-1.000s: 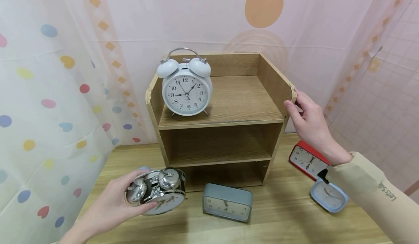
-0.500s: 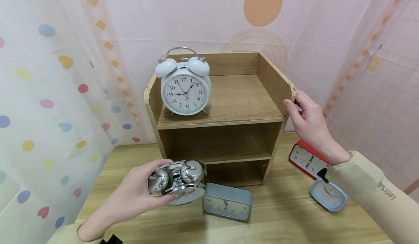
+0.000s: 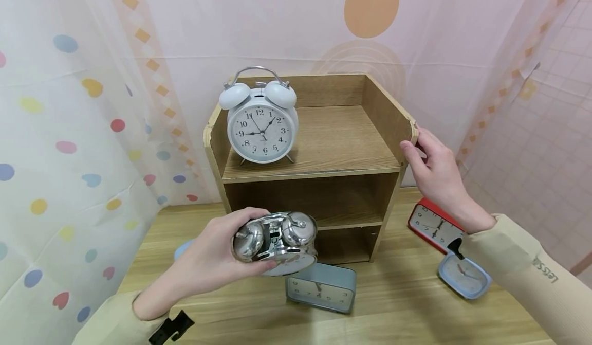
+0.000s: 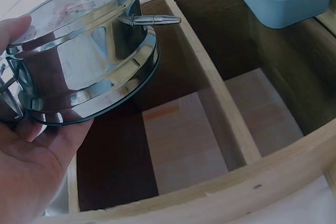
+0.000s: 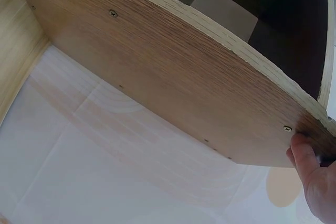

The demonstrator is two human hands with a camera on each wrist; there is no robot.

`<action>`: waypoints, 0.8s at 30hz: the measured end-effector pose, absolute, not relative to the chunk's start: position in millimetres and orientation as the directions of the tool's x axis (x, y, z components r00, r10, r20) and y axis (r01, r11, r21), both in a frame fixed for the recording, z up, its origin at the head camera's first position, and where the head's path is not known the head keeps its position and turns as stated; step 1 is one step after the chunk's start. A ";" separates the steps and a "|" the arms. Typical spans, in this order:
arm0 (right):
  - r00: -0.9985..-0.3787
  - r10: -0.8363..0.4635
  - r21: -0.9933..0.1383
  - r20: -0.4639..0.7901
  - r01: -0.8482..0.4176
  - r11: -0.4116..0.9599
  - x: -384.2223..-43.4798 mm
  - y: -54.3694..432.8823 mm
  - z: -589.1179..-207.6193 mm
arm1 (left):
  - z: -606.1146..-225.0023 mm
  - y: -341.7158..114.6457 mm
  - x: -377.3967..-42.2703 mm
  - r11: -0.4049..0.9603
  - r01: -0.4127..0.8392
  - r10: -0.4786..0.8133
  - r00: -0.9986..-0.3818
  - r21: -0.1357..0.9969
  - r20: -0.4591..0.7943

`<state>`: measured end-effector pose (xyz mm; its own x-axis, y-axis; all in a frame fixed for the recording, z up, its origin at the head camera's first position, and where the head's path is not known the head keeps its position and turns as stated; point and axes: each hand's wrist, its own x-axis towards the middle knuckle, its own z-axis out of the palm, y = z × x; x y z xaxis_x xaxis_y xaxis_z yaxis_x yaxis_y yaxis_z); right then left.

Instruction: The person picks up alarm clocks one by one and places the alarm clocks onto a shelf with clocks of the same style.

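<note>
My left hand [image 3: 208,257] grips a silver twin-bell alarm clock [image 3: 276,239], thumb along the front of its case, in front of the lower shelves. It is tilted, so its two bells point toward the head camera. In the left wrist view, a metal foot [image 4: 155,20] sticks out of its shiny case [image 4: 86,61]. My right hand [image 3: 437,175] pinches the front edge of the right side panel [image 3: 388,113] of a three-level wooden shelf [image 3: 333,144]. In the right wrist view, fingertips [image 5: 300,145] lie on the panel's outer face. A white twin-bell alarm clock [image 3: 262,131] stands on the shelf's top level, left side.
A grey-blue rectangular clock [image 3: 321,291] stands on the table [image 3: 388,309] in front of the shelf. To the right are a red-framed clock [image 3: 435,227] and a light-blue clock [image 3: 464,275]. A blue thing [image 3: 183,249] is mostly hidden behind my left forearm. Curtains [image 3: 185,21] hang behind.
My left hand has carried the silver alarm clock to the right and slightly up, from left of the grey-blue clock to above it. My right hand has stayed on the panel.
</note>
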<state>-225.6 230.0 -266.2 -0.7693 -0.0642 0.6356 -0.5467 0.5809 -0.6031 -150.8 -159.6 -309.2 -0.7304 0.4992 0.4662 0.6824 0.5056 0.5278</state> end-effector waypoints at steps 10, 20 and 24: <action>-0.773 -0.054 -0.597 0.633 -0.531 0.600 -225.5 229.9 -266.8 | -296.1 -142.6 -157.6 0.481 0.727 0.526 -0.687 0.490 0.502; -0.773 -0.061 -0.595 0.632 -0.534 0.601 -224.9 230.8 -266.6 | -274.3 -126.4 -162.9 0.443 0.763 0.551 -0.646 0.471 0.528; -0.768 -0.070 -0.591 0.637 -0.544 0.595 -225.4 233.1 -267.8 | -263.5 -121.3 -164.6 0.443 0.759 0.555 -0.650 0.478 0.519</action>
